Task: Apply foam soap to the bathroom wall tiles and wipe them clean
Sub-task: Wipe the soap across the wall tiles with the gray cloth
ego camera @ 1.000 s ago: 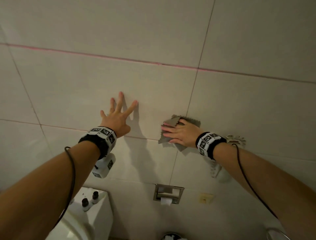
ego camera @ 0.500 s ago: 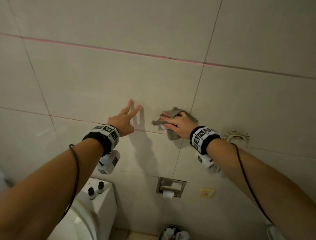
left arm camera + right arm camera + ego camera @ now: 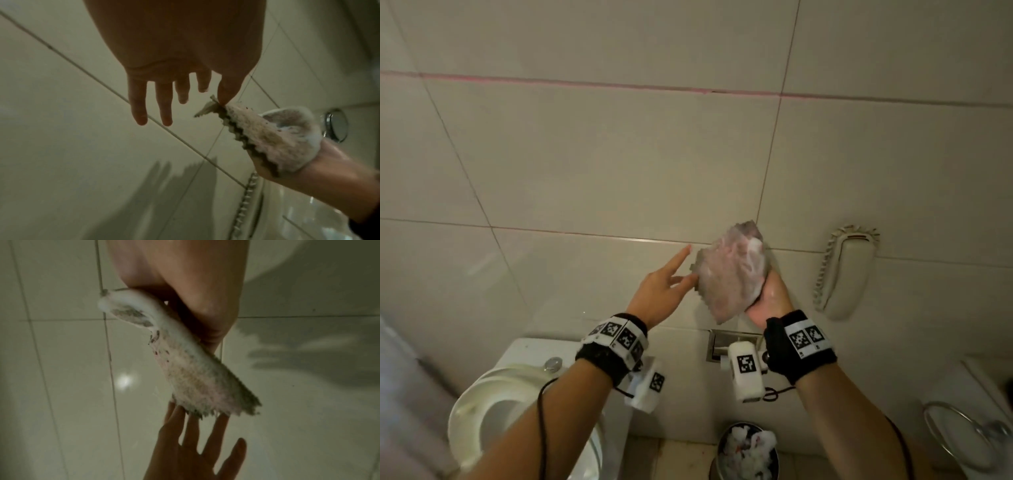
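The grey cloth [image 3: 729,277], its face coated in whitish foam, is off the wall and lies across my upturned right hand [image 3: 767,305], which holds it from beneath; its fingers are hidden behind the cloth. My left hand [image 3: 664,291] reaches in with straight fingers and touches the cloth's left edge. In the left wrist view the thumb tip meets a corner of the cloth [image 3: 277,139]. In the right wrist view the cloth [image 3: 191,369] hangs down to the left hand's fingertips [image 3: 222,420]. The beige wall tiles [image 3: 602,154] lie just behind both hands.
A white toilet [image 3: 482,411] with its cistern [image 3: 524,353] stands below left. A wall phone [image 3: 849,274] hangs right of the cloth. Below are a recessed paper holder [image 3: 717,342], a bin of tissue [image 3: 746,452], and a metal ring [image 3: 962,435] at lower right.
My right hand has lifted the cloth off the wall and turned palm up, showing its foamy face. My left hand has left the tile and moved right to the cloth. The view tilted down.
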`<move>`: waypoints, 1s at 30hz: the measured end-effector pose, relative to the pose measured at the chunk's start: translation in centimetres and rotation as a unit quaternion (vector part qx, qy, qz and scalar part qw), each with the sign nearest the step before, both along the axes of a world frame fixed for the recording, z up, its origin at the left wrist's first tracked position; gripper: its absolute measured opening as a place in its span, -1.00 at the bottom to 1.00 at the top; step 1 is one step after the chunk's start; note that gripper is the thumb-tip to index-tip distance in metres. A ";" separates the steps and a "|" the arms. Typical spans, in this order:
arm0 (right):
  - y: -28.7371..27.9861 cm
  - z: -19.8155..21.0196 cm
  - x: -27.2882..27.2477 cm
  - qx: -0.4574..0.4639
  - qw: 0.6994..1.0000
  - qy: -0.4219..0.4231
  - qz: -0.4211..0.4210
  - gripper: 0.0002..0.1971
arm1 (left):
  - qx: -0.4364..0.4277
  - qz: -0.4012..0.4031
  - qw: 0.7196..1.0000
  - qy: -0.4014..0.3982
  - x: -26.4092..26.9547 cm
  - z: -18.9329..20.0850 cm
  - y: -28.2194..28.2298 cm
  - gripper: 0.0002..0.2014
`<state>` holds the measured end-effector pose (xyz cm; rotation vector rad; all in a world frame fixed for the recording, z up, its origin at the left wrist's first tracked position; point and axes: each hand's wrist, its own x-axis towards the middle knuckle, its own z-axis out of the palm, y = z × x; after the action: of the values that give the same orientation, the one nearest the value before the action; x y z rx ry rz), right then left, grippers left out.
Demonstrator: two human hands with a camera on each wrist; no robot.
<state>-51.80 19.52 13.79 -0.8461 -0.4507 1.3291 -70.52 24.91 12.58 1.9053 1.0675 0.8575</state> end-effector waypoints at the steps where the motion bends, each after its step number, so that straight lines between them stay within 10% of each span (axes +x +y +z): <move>1: -0.6 -0.2 -0.1 0.002 1.000 0.010 -0.001 -0.45 | -0.032 0.001 0.998 -0.051 0.4 -0.3 -0.6 -0.53; 8: -3.9 -1.0 0.0 0.002 0.999 0.041 -0.027 -0.57 | -0.119 -0.006 0.983 -0.143 1.9 -0.3 -2.9 -0.89; 30: -7.1 -6.4 -0.6 -0.009 0.990 0.115 -0.081 -0.62 | -0.059 0.004 0.987 -0.151 3.9 0.7 -4.5 -0.76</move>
<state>-52.36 12.38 7.42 -0.7177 -0.1855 1.2637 -66.62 20.43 13.30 1.6128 0.9203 1.0267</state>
